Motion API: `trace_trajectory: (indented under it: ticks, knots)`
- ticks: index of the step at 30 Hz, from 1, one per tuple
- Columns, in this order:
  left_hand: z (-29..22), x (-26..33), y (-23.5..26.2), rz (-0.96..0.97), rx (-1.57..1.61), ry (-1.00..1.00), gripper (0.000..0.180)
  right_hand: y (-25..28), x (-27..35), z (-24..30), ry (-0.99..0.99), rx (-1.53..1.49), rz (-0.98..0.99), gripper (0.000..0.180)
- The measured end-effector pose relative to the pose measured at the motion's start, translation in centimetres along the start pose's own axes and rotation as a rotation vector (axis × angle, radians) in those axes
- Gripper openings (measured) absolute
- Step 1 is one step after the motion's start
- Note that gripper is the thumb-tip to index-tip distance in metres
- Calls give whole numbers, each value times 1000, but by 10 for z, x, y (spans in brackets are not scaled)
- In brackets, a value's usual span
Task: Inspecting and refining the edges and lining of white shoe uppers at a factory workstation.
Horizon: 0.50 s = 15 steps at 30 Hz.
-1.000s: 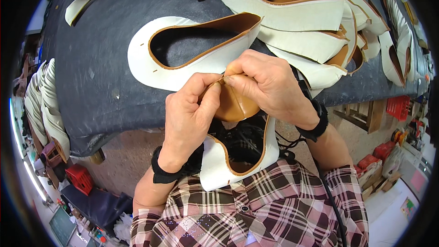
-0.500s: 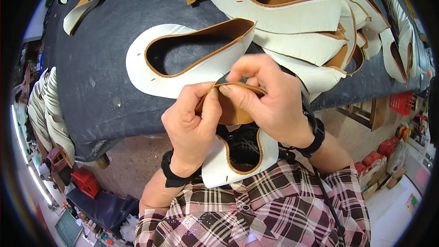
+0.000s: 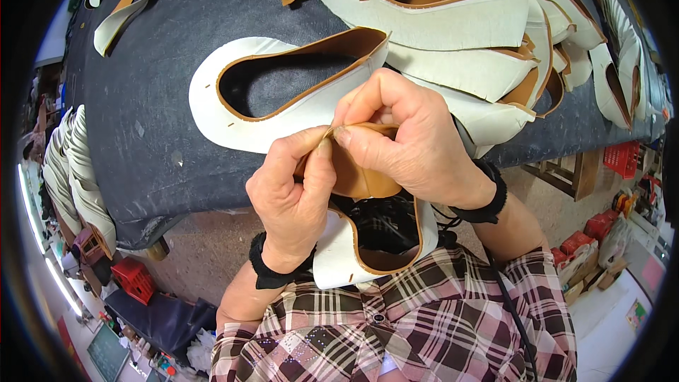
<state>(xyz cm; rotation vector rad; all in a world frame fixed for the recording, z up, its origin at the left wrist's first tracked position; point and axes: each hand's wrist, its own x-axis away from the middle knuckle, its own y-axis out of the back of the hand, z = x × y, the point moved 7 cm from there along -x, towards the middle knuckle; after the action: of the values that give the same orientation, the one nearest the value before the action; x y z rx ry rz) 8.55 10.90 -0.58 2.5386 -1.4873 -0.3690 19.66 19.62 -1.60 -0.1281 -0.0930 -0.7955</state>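
Both hands pinch the upper edge of a shoe upper (image 3: 336,258), white on the outside with a tan lining and a tan-edged opening. Its toe part hangs down against my shirt. My left hand (image 3: 293,191) grips the edge between thumb and forefinger. Right beside it, thumb against fingers, my right hand (image 3: 414,141) holds the same tan edge. What lies between the fingertips is mostly hidden. Just beyond my hands another white shoe upper (image 3: 212,120) rests on the dark table, its toe to the left.
A heap of white, tan-lined uppers (image 3: 453,25) covers the table's far right. One more upper (image 3: 117,25) lies far left on the dark tabletop (image 3: 141,155). Stacked white pieces (image 3: 78,170) stand at the left edge. Red crates (image 3: 133,279) and a wooden stool (image 3: 569,173) are below.
My right hand's fingers have closed in toward the thumb at the edge. The held upper has shifted slightly right at its toe, and the view has moved a little.
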Motion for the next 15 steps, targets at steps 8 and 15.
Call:
trace_trajectory:
  ticks: [8, 15]
  knots:
    - [6, -6, -8, 160, 142, 145, 9, 5, -1, 3, 84, 26, -36, 10]
    - [18, -16, -13, 354, 164, 421, 9, 14, -12, -12, -109, -33, 91, 14]
